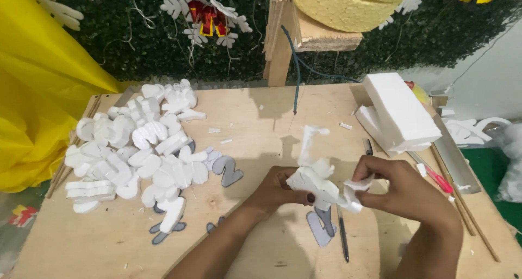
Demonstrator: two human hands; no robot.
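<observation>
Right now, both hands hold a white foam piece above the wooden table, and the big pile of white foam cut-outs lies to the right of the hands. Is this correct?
Not quite. The head view shows the pile of white foam cut-outs to the left of the hands, not the right. The rest holds: the left hand and right hand hold a white foam piece above the wooden table.

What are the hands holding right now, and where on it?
Both hold one white foam cut-out above the table: the left hand grips its lower left side, the right hand pinches its right end.
</observation>
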